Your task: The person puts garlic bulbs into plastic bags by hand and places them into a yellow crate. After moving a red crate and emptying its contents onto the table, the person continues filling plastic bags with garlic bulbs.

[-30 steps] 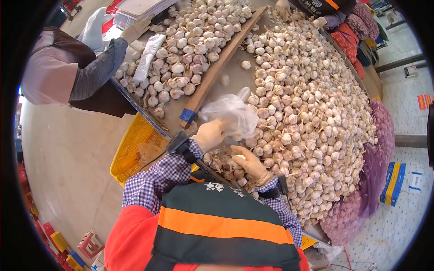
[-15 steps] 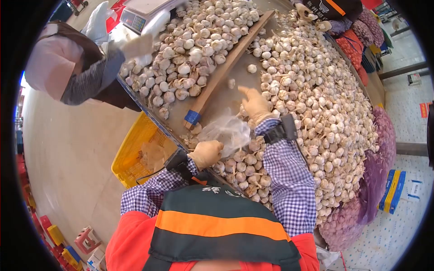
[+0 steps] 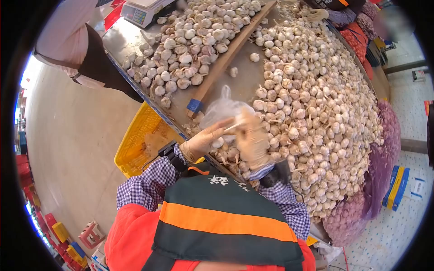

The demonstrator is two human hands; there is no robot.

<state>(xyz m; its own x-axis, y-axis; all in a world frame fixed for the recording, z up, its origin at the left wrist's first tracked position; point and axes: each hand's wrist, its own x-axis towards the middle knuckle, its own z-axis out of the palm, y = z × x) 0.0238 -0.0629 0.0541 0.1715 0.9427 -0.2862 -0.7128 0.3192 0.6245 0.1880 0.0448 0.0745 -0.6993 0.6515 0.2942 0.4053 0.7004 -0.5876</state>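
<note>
A clear plastic bag (image 3: pixel 221 110) sits in front of me on the metal table, between the wooden bar and the large garlic heap (image 3: pixel 316 122). My left hand (image 3: pixel 204 139), in a pale glove, pinches the near edge of the bag with its fingers together. My right hand (image 3: pixel 253 141), gloved too, is at the bag's right side, smeared by motion; its fingers cannot be made out. Between the two hands runs a short white strip (image 3: pixel 233 128), perhaps a folded edge of the bag. What the bag contains is hidden.
A wooden bar (image 3: pixel 230 58) with blue tape divides the big heap from a second garlic pile (image 3: pixel 190 49). Left stands a yellow crate (image 3: pixel 131 144); a scale (image 3: pixel 140 13) is at the back. A person (image 3: pixel 68 45) stands left, another's gloved hand (image 3: pixel 318 15) far right.
My right hand has come back from over the garlic to the bag. My left hand's fingers have stretched out along the bag. The person at left has drawn their arm off the table.
</note>
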